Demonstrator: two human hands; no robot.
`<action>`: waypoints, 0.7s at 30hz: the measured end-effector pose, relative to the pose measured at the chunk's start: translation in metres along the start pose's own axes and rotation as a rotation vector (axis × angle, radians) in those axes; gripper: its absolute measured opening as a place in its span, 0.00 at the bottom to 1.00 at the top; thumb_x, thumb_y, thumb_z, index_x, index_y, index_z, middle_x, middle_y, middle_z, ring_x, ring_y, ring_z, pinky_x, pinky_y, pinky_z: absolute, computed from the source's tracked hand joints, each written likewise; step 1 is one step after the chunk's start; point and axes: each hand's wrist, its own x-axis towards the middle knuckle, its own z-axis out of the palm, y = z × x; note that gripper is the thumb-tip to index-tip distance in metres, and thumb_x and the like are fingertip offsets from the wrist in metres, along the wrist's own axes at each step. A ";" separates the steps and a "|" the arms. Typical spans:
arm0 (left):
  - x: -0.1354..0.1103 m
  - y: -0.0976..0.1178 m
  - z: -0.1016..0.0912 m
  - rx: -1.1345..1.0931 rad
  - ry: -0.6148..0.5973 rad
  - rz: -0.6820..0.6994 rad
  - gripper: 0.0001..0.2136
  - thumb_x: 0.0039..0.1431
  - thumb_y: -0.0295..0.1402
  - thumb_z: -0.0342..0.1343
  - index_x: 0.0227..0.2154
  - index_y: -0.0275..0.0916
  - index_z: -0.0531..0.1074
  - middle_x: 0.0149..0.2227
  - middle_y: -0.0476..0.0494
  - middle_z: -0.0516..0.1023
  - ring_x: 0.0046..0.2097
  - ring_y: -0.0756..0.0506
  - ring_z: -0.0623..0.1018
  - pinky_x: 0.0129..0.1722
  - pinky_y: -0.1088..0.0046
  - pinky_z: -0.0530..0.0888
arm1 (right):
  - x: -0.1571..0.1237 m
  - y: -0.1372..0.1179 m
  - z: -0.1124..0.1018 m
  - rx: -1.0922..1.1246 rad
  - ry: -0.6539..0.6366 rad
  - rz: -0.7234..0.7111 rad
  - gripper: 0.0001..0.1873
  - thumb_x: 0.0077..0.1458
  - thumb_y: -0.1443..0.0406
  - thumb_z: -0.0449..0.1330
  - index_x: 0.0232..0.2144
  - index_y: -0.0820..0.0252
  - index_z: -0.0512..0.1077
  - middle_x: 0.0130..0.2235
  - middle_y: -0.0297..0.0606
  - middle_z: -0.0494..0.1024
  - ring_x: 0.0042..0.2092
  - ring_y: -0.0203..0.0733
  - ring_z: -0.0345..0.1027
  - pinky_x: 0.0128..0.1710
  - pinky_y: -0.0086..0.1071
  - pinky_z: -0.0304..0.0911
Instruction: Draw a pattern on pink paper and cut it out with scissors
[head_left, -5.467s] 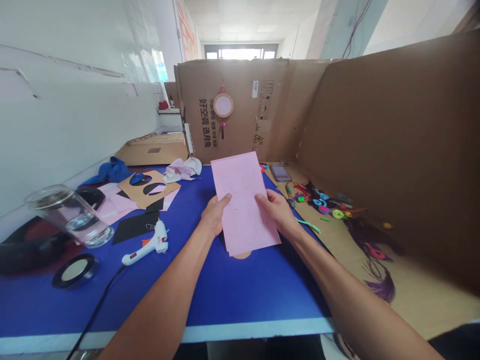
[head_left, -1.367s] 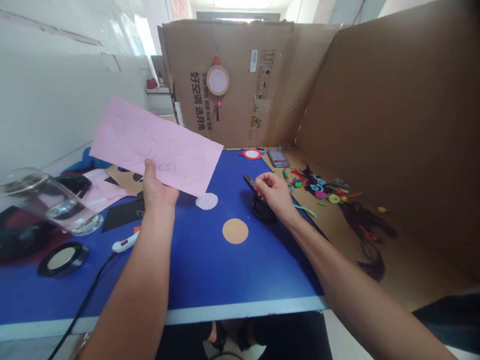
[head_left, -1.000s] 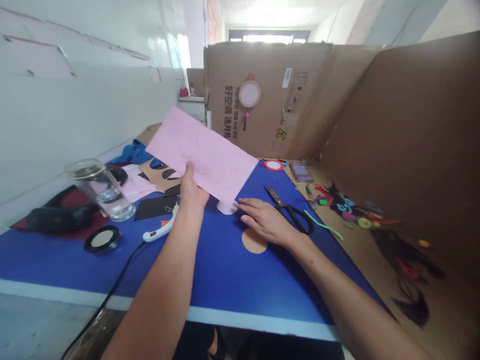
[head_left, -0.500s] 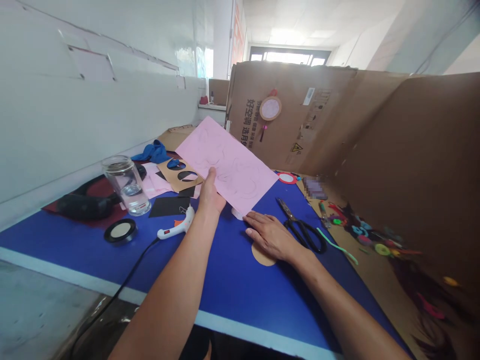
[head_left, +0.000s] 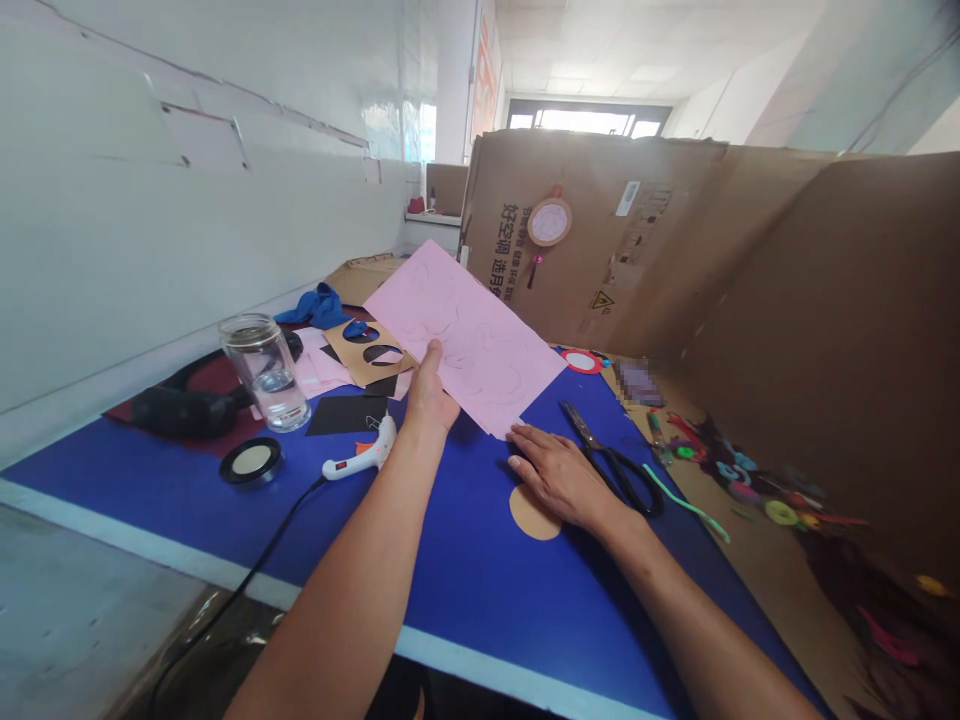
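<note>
One pink sheet [head_left: 480, 335], faintly drawn on, was tilted above the table [head_left: 450, 560]. Left hand [head_left: 433, 395] had it by the near edge: grip closed, thumb on top, fingers underneath out of my sight. Right hand [head_left: 559, 475] had fingers stretched out at the sheet's lower corner, grip loose, not curled round anything; couldn't tell what lay under the fingertips. One tan disc [head_left: 532, 517] was partly covered by that hand; one pair of scissors [head_left: 577, 424] lay just beside, handles partly hidden. Farther left were one glue gun [head_left: 356, 462], one glass jar [head_left: 274, 385], one two-holed cardboard [head_left: 349, 352]. Coloured bits [head_left: 781, 513] at right were too blurred to count.
</note>
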 end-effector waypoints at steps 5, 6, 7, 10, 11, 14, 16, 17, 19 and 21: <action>-0.003 0.000 0.002 -0.043 -0.024 -0.012 0.27 0.74 0.37 0.58 0.73 0.43 0.67 0.68 0.35 0.78 0.72 0.31 0.74 0.71 0.44 0.72 | -0.001 0.003 0.002 -0.006 0.041 -0.012 0.28 0.79 0.52 0.47 0.68 0.54 0.75 0.71 0.51 0.73 0.73 0.59 0.67 0.69 0.59 0.65; -0.004 0.000 0.003 -0.056 -0.009 -0.021 0.27 0.75 0.36 0.58 0.74 0.42 0.67 0.68 0.35 0.78 0.72 0.32 0.74 0.71 0.44 0.72 | -0.001 0.004 0.003 -0.012 0.042 -0.013 0.28 0.79 0.52 0.47 0.68 0.55 0.75 0.71 0.52 0.74 0.72 0.59 0.68 0.69 0.59 0.65; -0.006 0.000 0.005 -0.067 0.010 -0.036 0.26 0.75 0.35 0.57 0.73 0.41 0.67 0.68 0.34 0.78 0.72 0.32 0.74 0.71 0.44 0.72 | -0.002 0.005 0.004 -0.018 0.045 -0.016 0.28 0.79 0.52 0.46 0.67 0.55 0.75 0.71 0.52 0.74 0.72 0.60 0.68 0.69 0.59 0.65; -0.010 0.000 0.010 -0.088 0.051 -0.075 0.25 0.75 0.35 0.57 0.71 0.38 0.69 0.67 0.32 0.79 0.71 0.32 0.76 0.71 0.44 0.72 | -0.002 0.007 0.006 -0.037 0.050 -0.022 0.28 0.79 0.53 0.47 0.68 0.56 0.75 0.70 0.52 0.75 0.72 0.60 0.68 0.69 0.59 0.65; -0.011 0.000 0.011 -0.093 0.060 -0.077 0.24 0.75 0.34 0.57 0.71 0.37 0.70 0.67 0.32 0.79 0.70 0.32 0.76 0.70 0.45 0.72 | -0.002 0.007 0.006 -0.044 0.047 -0.019 0.28 0.80 0.54 0.47 0.68 0.57 0.75 0.70 0.52 0.75 0.71 0.60 0.68 0.68 0.59 0.65; -0.014 -0.002 0.014 -0.103 0.078 -0.083 0.22 0.76 0.33 0.57 0.68 0.34 0.73 0.65 0.30 0.80 0.69 0.33 0.78 0.70 0.47 0.73 | -0.002 0.008 0.007 -0.054 0.045 -0.018 0.27 0.80 0.55 0.47 0.68 0.58 0.75 0.70 0.53 0.75 0.71 0.59 0.69 0.68 0.58 0.66; -0.014 -0.003 0.015 -0.112 0.077 -0.100 0.20 0.76 0.33 0.57 0.66 0.33 0.74 0.65 0.29 0.81 0.68 0.32 0.78 0.70 0.48 0.73 | -0.002 0.008 0.008 -0.055 0.050 -0.024 0.26 0.80 0.55 0.48 0.68 0.58 0.74 0.69 0.53 0.76 0.71 0.58 0.69 0.68 0.55 0.66; -0.014 -0.004 0.014 -0.115 0.073 -0.107 0.20 0.75 0.33 0.57 0.65 0.33 0.75 0.65 0.29 0.80 0.68 0.32 0.78 0.70 0.48 0.73 | -0.001 0.008 0.008 -0.055 0.052 -0.026 0.26 0.80 0.55 0.48 0.68 0.58 0.74 0.69 0.53 0.76 0.71 0.57 0.69 0.68 0.54 0.66; -0.013 -0.006 0.013 -0.117 0.061 -0.112 0.20 0.75 0.32 0.58 0.65 0.32 0.75 0.66 0.29 0.80 0.69 0.32 0.78 0.70 0.47 0.73 | -0.001 0.008 0.007 -0.052 0.058 -0.025 0.24 0.80 0.56 0.50 0.68 0.56 0.74 0.68 0.51 0.77 0.69 0.56 0.71 0.67 0.53 0.67; -0.011 -0.008 0.010 -0.112 0.041 -0.120 0.20 0.74 0.32 0.59 0.65 0.33 0.75 0.66 0.28 0.79 0.69 0.31 0.77 0.71 0.46 0.72 | 0.000 0.008 0.004 -0.041 0.071 -0.027 0.23 0.79 0.57 0.51 0.65 0.55 0.75 0.66 0.50 0.79 0.67 0.55 0.73 0.66 0.52 0.68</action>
